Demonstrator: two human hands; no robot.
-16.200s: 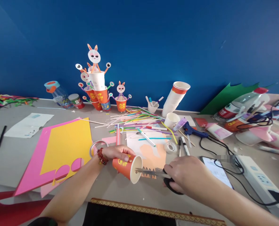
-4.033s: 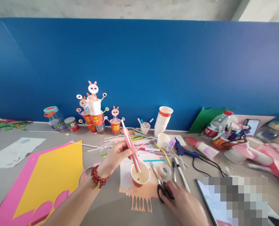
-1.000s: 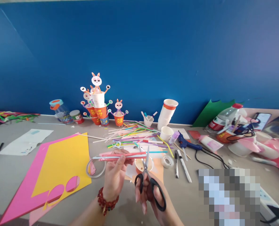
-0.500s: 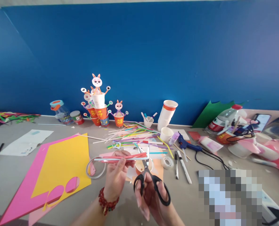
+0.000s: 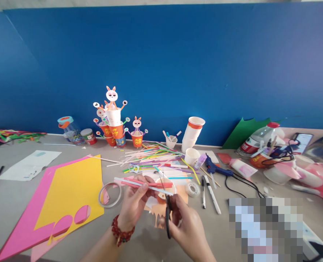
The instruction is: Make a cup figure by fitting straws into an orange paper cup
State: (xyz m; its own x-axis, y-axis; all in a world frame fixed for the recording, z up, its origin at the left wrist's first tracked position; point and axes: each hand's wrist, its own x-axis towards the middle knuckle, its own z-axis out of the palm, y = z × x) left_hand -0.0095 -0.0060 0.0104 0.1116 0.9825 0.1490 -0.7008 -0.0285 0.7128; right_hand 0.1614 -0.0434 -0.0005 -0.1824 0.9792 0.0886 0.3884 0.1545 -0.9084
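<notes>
Backdrop: a grey tabletop (image 5: 90, 236) is backed by a blue panel (image 5: 161, 65).
Left hand (image 5: 134, 203): red and white straws (image 5: 160, 185) are pinched between thumb and fingers.
Straw position: the bundle is held crosswise above the table, ends projecting on both sides of the left hand, slightly fanned.
Right hand (image 5: 187, 220): fingers are curled round black-handled scissors (image 5: 167, 220); whether a straw tip is also touched cannot be told.
Blades: pointed away from the wearer, seen across the straws; contact is not confirmed.
Paper cup (image 5: 160, 199): stood mouth-up behind the straws, on peach paper (image 5: 183, 190).
Handling (judged): straws are taken to be very light, smooth, prone to slide over one another; fairly stiff lengthwise, easily flattened.
Hold (judged): a light pinch round the gathered bundle, near mid-length, is preferred; hard squeezing is to be avoided.
Surroundings: a yellow sheet (image 5: 71, 189) is laid left of the left hand; loose straws (image 5: 150, 156) are piled beyond both.
</notes>
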